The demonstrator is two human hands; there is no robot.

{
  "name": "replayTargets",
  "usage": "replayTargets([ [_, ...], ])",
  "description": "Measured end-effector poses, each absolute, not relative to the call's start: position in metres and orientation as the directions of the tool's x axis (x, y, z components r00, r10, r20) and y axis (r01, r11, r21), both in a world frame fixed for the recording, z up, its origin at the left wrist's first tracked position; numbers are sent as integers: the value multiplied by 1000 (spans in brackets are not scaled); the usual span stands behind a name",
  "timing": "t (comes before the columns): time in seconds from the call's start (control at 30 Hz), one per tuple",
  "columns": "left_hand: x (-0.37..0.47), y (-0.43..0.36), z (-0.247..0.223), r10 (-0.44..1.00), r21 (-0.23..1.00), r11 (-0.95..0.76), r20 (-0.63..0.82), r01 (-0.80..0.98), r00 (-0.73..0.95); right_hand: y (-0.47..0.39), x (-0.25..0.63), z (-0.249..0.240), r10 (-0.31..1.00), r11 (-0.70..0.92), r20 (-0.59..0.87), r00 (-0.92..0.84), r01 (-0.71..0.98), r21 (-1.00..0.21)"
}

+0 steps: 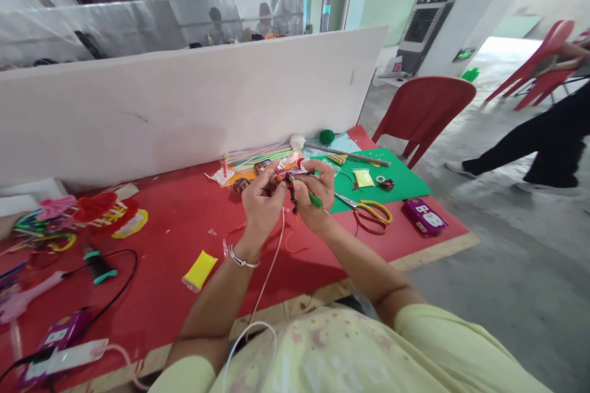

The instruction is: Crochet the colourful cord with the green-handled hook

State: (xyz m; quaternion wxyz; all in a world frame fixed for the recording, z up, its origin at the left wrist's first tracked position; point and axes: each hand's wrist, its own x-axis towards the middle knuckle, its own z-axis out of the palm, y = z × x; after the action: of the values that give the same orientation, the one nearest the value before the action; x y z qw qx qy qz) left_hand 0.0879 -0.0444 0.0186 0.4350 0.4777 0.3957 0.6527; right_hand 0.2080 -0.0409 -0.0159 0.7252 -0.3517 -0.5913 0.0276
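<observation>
Black knotted strand (294, 202): pinching in left hand (262, 199), gripping green-handled tool (316, 199) in right hand (318, 184), left of yellow-and-red-handled scissors (357, 206); could slip if slackening.

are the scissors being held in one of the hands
No, the scissors lie open on the table, to the right of the right hand.

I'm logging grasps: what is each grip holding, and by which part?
Right grip: a green-handled tool, by its handle. Left grip: a dark knobbly strand, apparently near its upper end; exact contact is hidden.
</observation>
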Motion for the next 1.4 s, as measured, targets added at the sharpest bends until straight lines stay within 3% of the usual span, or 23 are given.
replayTargets([
  [0.1,80,-43,29,993,887,39,15,-460,113,-35,205,-19,473,754,808,352,313,-578],
  [0.2,62,-40,39,948,847,212,-57,-487,314,-26,214,-17,566,746,767,304,207,-633],
  [0.37,38,-39,44,949,900,163,-31,-405,313,-18,249,0,572,811,819,-31,165,-561],
  [0.63,31,-36,53,944,945,121,-16,-302,328,-18,279,40,373,921,820,-434,278,-272],
  [0.93,30,-35,55,916,969,79,21,-233,401,-19,290,64,363,931,743,-562,195,-307],
  [1.1,37,-35,52,925,974,43,46,-222,378,-16,277,40,572,791,702,-425,58,-609],
  [1.23,61,-39,39,961,954,-259,270,-148,57,-23,234,3,837,532,542,-69,-119,-838],
  [1.3,73,-44,32,913,919,-392,395,49,-100,-30,211,-11,835,542,522,177,-98,-834],
  [1.33,79,-47,29,894,904,-416,427,102,-139,-34,201,-15,773,593,559,300,-25,-805],
  [1.4,85,-50,27,896,913,-405,408,52,-173,-39,189,-19,619,662,643,451,140,-736],
])
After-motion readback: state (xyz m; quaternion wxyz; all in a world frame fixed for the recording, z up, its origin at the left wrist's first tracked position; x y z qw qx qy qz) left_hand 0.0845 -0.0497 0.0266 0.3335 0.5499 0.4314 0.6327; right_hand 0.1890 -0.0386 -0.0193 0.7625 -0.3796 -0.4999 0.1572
